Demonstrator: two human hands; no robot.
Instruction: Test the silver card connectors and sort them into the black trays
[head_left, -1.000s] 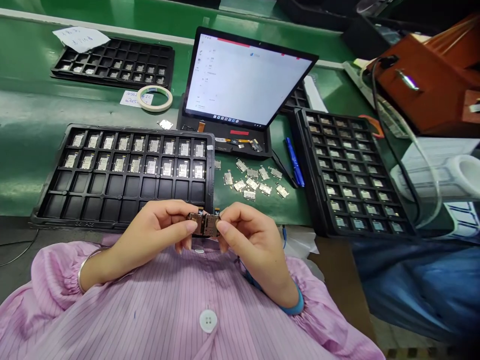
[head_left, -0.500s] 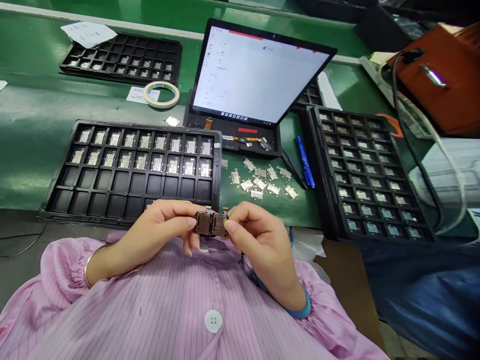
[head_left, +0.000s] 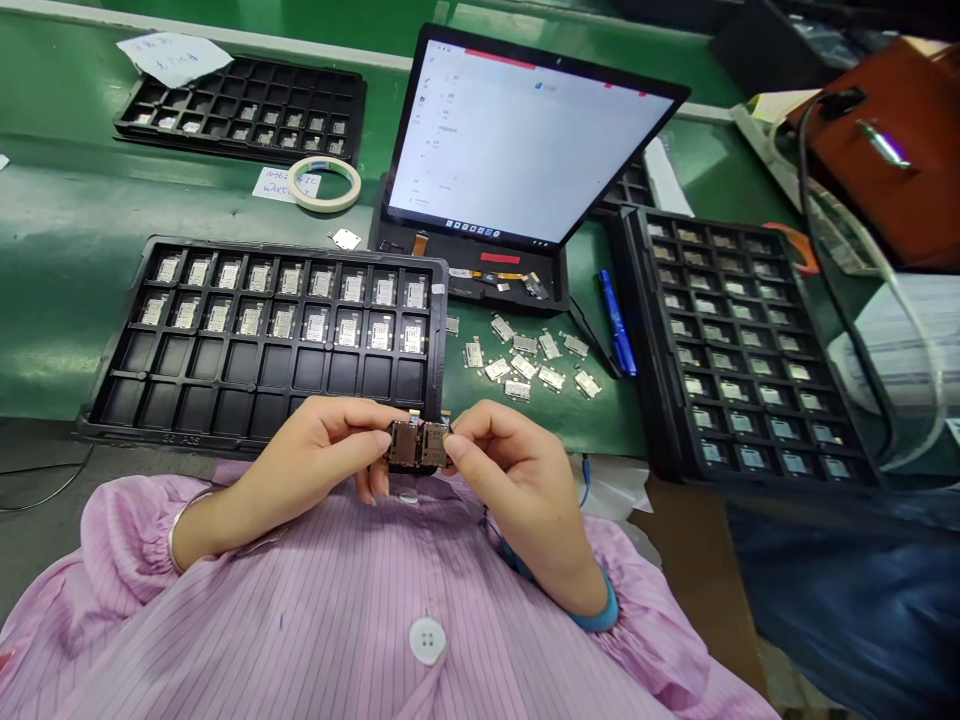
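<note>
Close to my chest, my left hand (head_left: 330,445) pinches a small dark circuit module (head_left: 403,443) between thumb and fingers. My right hand (head_left: 517,480) pinches a second, similar circuit module (head_left: 435,444) by its right edge. The two modules sit side by side, facing up, each with a short tab at its top; whether they are joined I cannot tell. Just behind my hands lies a black compartment tray (head_left: 277,365), its two far rows filled with silvery modules. Several loose silvery modules (head_left: 523,366) are scattered on the green table beyond my right hand.
A screen (head_left: 525,140) leans in a black tray with flex cables. On the right stands a stack of filled trays (head_left: 742,350), beside a blue marker (head_left: 616,325) and tweezers (head_left: 592,338). Behind are a tape roll (head_left: 324,185), another tray (head_left: 277,105) and an orange box (head_left: 892,150).
Both hands keep their pinch, and the two modules have shifted very slightly to the left. The view has turned a little, so the screen and right-hand trays appear further right.
</note>
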